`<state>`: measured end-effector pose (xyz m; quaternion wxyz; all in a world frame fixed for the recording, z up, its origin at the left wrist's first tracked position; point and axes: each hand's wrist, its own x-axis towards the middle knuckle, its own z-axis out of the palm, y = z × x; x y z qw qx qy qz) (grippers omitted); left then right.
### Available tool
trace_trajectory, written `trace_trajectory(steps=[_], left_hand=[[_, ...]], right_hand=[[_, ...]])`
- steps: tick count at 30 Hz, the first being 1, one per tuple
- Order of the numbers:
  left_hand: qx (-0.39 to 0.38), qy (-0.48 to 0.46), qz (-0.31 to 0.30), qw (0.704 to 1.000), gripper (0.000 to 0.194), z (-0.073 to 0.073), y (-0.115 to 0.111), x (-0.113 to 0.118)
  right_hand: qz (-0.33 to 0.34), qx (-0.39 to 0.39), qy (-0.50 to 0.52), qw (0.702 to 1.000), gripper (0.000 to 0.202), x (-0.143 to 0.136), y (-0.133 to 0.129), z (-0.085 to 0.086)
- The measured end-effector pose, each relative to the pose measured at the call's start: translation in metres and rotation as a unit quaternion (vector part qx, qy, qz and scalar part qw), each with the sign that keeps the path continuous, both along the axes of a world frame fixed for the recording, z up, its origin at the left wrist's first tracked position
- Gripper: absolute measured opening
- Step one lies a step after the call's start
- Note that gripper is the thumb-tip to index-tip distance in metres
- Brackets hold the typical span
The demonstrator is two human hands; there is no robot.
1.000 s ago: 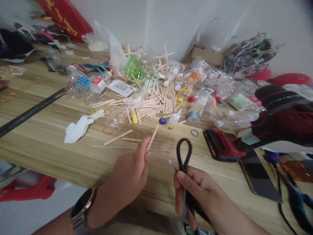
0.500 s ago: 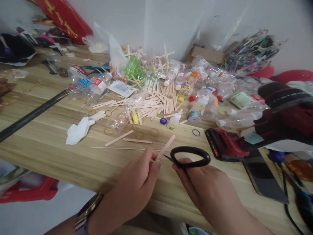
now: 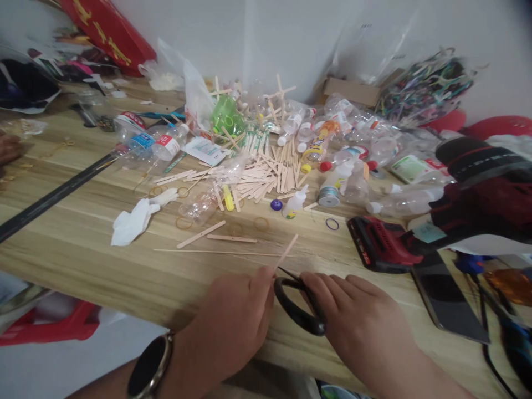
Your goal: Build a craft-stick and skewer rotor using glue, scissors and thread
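Note:
A flat wooden craft stick (image 3: 286,250) points up out of my left hand (image 3: 236,310), whose fingers are closed round its lower part. My right hand (image 3: 366,316) grips a pair of black-handled scissors (image 3: 301,318); one handle loop hangs to the left of the fingers. The dark blade tip lies against or just beside the stick, and I cannot tell whether it touches. Beyond the hands, a thin wooden skewer (image 3: 208,252) lies across the table. Two more craft sticks, one tilted (image 3: 201,234) and one nearly level (image 3: 231,239), rest behind it.
A red and black cordless drill (image 3: 386,244) and a phone (image 3: 449,299) lie at the right. Craft sticks (image 3: 257,180), plastic bottles (image 3: 199,205) and a glue bottle (image 3: 295,204) crowd the back. White tissue (image 3: 135,221) and a long black bar (image 3: 62,191) are at left; another person's hand (image 3: 9,148) shows.
My right hand has turned, swinging the scissors' handle loop down and left. My left hand has rolled over, bringing its back and the watch face into view; the stick now appears more edge-on.

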<state>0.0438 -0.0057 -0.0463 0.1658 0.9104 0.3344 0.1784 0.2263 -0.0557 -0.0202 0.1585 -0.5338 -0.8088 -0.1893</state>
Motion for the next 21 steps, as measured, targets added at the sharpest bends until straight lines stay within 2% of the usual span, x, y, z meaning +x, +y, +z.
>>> trace_trajectory(steps=[1,2,3,4,6,7,8,9,10,11,12,13,14,15,16,17,18,20,21], left_hand=[[0.052,0.018,-0.015,0.998,0.029,-0.003,0.0,0.0],[0.105,0.028,-0.028,0.994,0.03,-0.005,0.0,0.0],[0.154,0.03,-0.038,0.987,0.031,-0.006,0.0,0.0],[0.191,0.029,-0.045,0.98,0.032,-0.007,0.0,0.001],[0.222,0.032,-0.056,0.973,0.032,-0.006,0.0,0.001],[0.22,0.035,-0.059,0.973,0.032,-0.004,0.0,0.002],[0.208,0.04,-0.061,0.975,0.032,-0.002,0.001,0.002],[0.188,0.048,-0.059,0.979,0.032,0.0,0.001,0.001],[0.165,0.05,-0.056,0.983,0.032,0.002,0.001,0.001],[0.143,0.047,-0.051,0.987,0.031,0.004,0.001,0.001],[0.123,0.042,-0.044,0.991,0.03,0.005,0.001,0.001],[0.108,0.039,-0.037,0.993,0.029,0.006,0.002,0.0],[0.103,0.036,-0.032,0.993,0.028,0.006,0.002,0.0],[0.114,0.03,-0.031,0.993,0.028,0.006,0.002,0.0],[0.136,0.025,-0.034,0.99,0.028,0.005,0.003,0.0],[0.163,0.021,-0.04,0.986,0.029,0.003,0.004,0.0],[0.189,0.016,-0.045,0.981,0.029,0.002,0.005,0.0],[0.228,0.007,-0.053,0.972,0.028,-0.002,0.007,0.0],[0.24,0.006,-0.052,0.969,0.027,-0.004,0.008,0.0]], right_hand=[[-0.004,-0.031,0.043,0.999,0.05,0.0,-0.001,-0.001],[-0.014,-0.094,0.111,0.989,0.049,-0.001,-0.002,-0.002],[-0.029,-0.187,0.201,0.961,0.05,-0.003,-0.003,-0.003],[-0.047,-0.295,0.298,0.906,0.051,-0.004,-0.004,-0.005],[-0.076,-0.47,0.438,0.762,0.054,-0.007,-0.005,-0.007],[-0.084,-0.498,0.461,0.729,0.054,-0.008,-0.005,-0.007],[-0.086,-0.472,0.455,0.751,0.054,-0.007,-0.005,-0.008],[-0.08,-0.402,0.417,0.811,0.053,-0.006,-0.005,-0.008],[-0.064,-0.304,0.348,0.885,0.051,-0.003,-0.004,-0.007],[-0.038,-0.197,0.264,0.943,0.05,-0.001,-0.003,-0.007],[-0.01,-0.108,0.184,0.977,0.049,0.002,-0.003,-0.006],[0.011,-0.052,0.129,0.99,0.049,0.004,-0.002,-0.006],[0.019,-0.03,0.113,0.993,0.05,0.005,-0.001,-0.006],[0.01,-0.056,0.136,0.989,0.05,0.005,-0.001,-0.006],[-0.013,-0.117,0.196,0.974,0.05,0.003,-0.001,-0.006],[-0.044,-0.202,0.282,0.937,0.051,0.0,-0.001,-0.007],[-0.075,-0.318,0.376,0.867,0.052,-0.003,-0.002,-0.007],[-0.114,-0.481,0.543,0.679,0.05,-0.011,-0.003,-0.006],[-0.123,-0.522,0.602,0.592,0.05,-0.014,-0.003,-0.005]])
